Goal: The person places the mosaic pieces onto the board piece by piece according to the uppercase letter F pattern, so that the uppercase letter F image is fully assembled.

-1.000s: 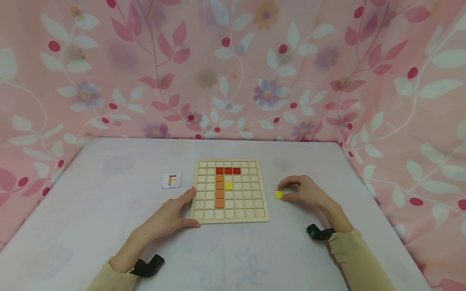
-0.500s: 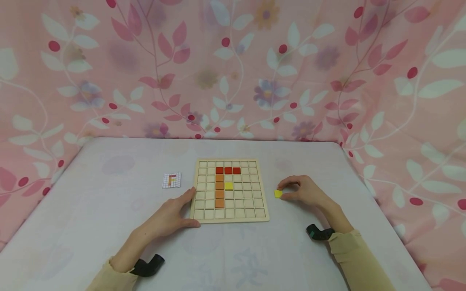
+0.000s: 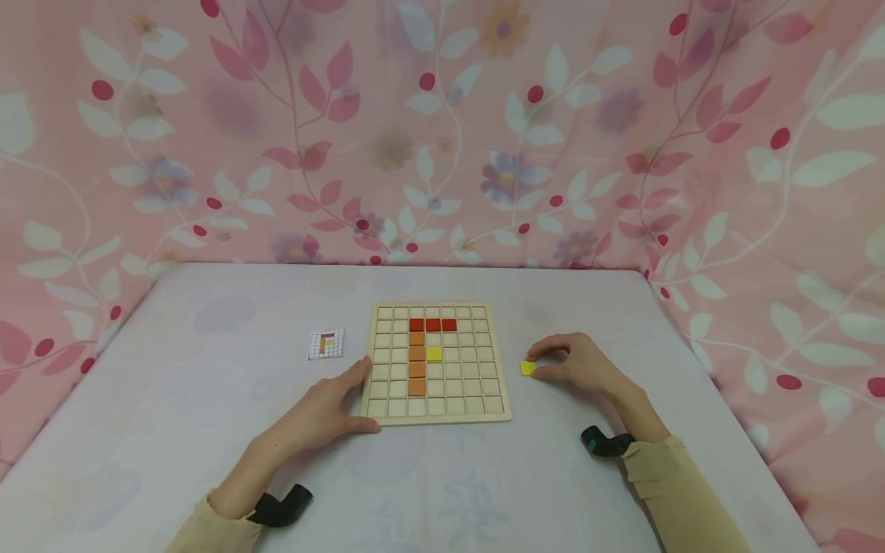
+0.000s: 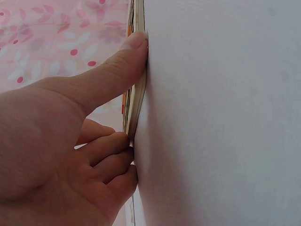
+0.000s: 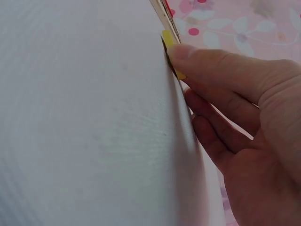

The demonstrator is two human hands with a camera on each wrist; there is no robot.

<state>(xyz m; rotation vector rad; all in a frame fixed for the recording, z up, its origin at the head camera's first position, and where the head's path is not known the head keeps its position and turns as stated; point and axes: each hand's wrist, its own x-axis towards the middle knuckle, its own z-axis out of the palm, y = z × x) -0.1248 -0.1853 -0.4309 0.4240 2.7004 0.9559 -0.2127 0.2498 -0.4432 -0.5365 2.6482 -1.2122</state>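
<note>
A pale wooden grid board [image 3: 442,421] lies on the table with red tiles [image 3: 433,325] in a row, orange tiles [image 3: 417,369] in a column below, and one yellow tile [image 3: 434,353] beside the column. My left hand [image 3: 314,411] holds the board's near left corner, thumb at the front edge and fingers at the left side. To the right of the board, my right hand [image 3: 584,367] pinches a second yellow tile [image 3: 528,369] low over the tabletop. In the right wrist view the thumb presses this tile [image 5: 167,38], which stands slightly tilted off the cloth.
A small printed pattern card [image 3: 326,344] lies left of the board. White cloth covers the table [image 3: 442,491], and a pink floral curtain [image 3: 442,153] rises behind and at both sides. Black wrist devices [image 3: 282,507] sit at both cuffs.
The pinched yellow tile has shifted a touch to the left at the right hand's fingertips. Left hand and board have stayed in place.
</note>
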